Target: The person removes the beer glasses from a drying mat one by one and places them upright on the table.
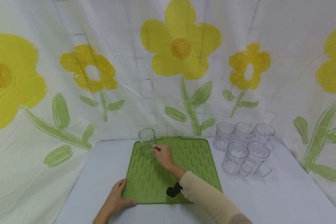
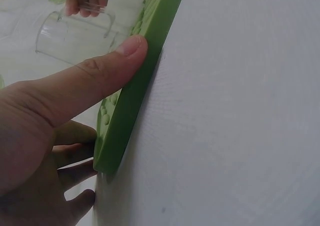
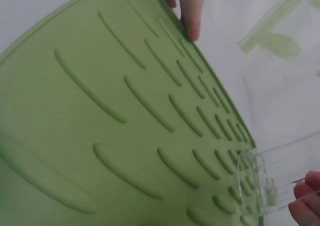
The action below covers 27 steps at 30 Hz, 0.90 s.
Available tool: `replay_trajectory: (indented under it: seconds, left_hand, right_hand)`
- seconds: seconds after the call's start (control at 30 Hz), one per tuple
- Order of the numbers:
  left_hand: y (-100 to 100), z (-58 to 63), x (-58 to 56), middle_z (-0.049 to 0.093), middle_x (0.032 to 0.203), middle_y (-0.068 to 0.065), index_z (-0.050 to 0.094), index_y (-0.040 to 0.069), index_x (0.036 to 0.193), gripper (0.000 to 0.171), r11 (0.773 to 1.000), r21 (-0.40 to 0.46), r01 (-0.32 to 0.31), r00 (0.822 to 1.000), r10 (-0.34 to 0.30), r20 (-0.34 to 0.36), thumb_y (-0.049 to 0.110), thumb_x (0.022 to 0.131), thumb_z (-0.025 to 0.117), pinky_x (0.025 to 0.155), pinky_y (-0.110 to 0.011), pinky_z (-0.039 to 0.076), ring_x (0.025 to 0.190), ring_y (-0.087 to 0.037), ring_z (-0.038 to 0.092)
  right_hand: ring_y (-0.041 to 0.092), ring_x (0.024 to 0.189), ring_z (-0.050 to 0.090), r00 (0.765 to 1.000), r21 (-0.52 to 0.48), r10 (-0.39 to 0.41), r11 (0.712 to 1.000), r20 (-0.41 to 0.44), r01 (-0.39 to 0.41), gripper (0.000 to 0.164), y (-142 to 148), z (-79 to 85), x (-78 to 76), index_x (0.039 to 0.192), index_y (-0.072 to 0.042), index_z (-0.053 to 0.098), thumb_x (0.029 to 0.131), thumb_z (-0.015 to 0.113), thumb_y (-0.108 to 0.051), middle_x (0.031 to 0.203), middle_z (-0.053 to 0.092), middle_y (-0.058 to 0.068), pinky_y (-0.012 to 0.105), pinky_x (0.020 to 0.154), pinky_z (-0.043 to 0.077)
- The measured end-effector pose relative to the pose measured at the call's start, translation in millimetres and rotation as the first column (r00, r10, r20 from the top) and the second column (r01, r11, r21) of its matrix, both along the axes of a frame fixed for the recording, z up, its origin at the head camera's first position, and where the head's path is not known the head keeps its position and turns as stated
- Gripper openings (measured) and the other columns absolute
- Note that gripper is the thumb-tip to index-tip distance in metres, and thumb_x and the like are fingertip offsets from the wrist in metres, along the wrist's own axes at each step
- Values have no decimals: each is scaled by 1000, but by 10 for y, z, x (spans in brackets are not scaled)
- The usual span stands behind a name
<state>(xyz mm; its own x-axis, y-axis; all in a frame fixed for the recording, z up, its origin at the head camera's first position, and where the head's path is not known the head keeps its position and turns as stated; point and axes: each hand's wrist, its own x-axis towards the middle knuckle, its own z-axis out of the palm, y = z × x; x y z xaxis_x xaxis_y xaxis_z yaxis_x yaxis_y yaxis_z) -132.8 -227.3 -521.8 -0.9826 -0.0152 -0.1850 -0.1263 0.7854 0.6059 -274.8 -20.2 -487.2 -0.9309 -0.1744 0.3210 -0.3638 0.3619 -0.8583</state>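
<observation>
A clear glass mug [image 1: 147,138] stands upright over the back left corner of a green ridged drying mat [image 1: 186,161]. My right hand [image 1: 163,155] grips the mug by its handle, fingers curled. In the right wrist view, the mug's base [image 3: 248,178] is right at the mat's ridges. My left hand [image 1: 116,197] rests at the mat's front left corner, its thumb along the front edge and its fingers along the left side. The left wrist view shows that straight thumb [image 2: 107,68] against the mat's green rim [image 2: 127,113].
Several more clear glass mugs [image 1: 235,158] stand grouped in two rows right of the mat on the white table [image 1: 100,165]. A white curtain with yellow flowers [image 1: 128,93] hangs behind and around the table. A black wrist device [image 1: 174,189] sits under the right sleeve.
</observation>
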Motion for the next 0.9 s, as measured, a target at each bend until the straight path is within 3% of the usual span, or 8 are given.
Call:
replay_trajectory:
  seconds: [0.2,0.5,0.73,0.9]
  left_hand:
    - [3,-7,12,29,151,-32,27,-9,148,120,1000,5,-5,1000,5,7,37,58,92,113,-64,30,139,-54,26]
    - [-2,-18,16,28,152,-32,27,-9,148,121,1000,20,-7,1000,7,1,37,57,92,113,-64,29,140,-54,25]
    - [-12,-27,10,28,152,-32,27,-9,148,123,1000,23,-13,1000,13,3,39,56,93,113,-65,29,139,-54,26]
    - [-26,-26,4,28,152,-32,27,-9,148,123,1000,23,-12,1000,12,-1,39,56,93,113,-64,29,139,-54,25]
  right_hand:
    - [-1,54,48,997,74,-25,997,-71,30,15,11,6,30,92,-1,76,92,67,-13,83,75,10,18,60,51]
    - [0,54,46,995,77,-58,995,-80,64,16,41,-1,19,95,-1,75,93,64,-12,88,75,11,19,60,50]
    - [11,63,62,992,53,-50,997,-113,57,15,114,-17,-13,94,4,74,92,65,-7,86,74,15,19,59,51]
    - [7,55,52,996,55,-25,998,-90,31,16,187,30,-19,95,2,74,93,64,-9,86,74,15,18,56,47]
